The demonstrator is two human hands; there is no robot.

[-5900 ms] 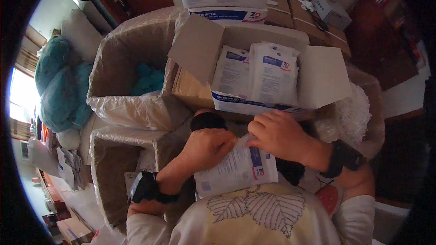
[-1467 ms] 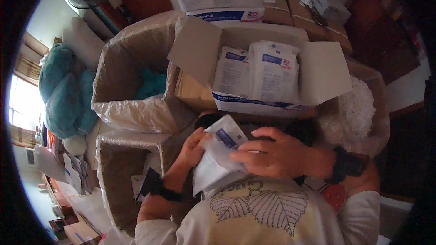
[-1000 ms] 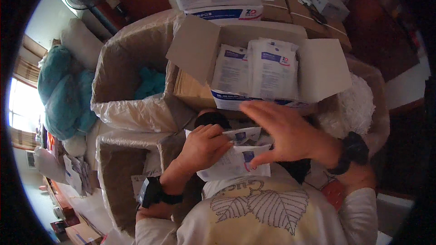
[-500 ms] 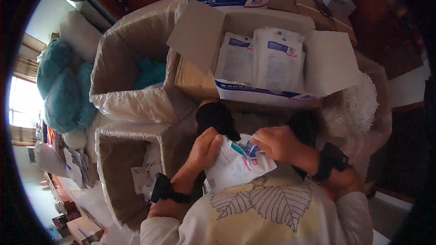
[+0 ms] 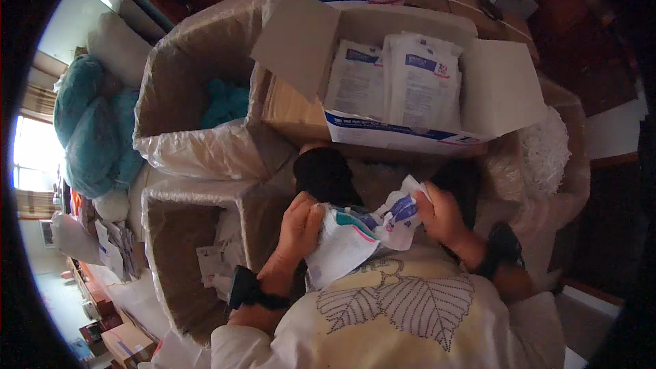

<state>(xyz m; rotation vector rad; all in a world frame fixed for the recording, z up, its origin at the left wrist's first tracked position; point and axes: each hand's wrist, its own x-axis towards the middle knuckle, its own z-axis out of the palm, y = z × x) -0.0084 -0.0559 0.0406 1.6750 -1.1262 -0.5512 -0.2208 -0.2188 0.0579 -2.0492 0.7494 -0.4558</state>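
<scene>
Between my hands, just in front of my shirt, is a white paper packet (image 5: 340, 254) with blue and pink print, torn across its top. A teal, folded item (image 5: 353, 223) shows in the torn mouth; its kind cannot be made out. My left hand (image 5: 299, 225) is closed on the packet's left side. My right hand (image 5: 441, 215) pinches the torn flap (image 5: 403, 210), pulled out to the right and seemingly still joined to the packet. Beyond my hands stands an open white carton (image 5: 403, 137) with similar packets (image 5: 424, 85) upright inside.
A plastic-lined box (image 5: 205, 154) at the far left holds teal items (image 5: 227, 102). Nearer, another lined box (image 5: 160, 260) has white scraps (image 5: 217, 263) in it. Teal-filled bags (image 5: 96, 143) pile up at left. A bag of white stringy material (image 5: 543, 147) sits at right.
My right hand has moved right and pulled the packet's top away, so the tear gapes wider and more teal shows. My left hand keeps its hold, shifted slightly left.
</scene>
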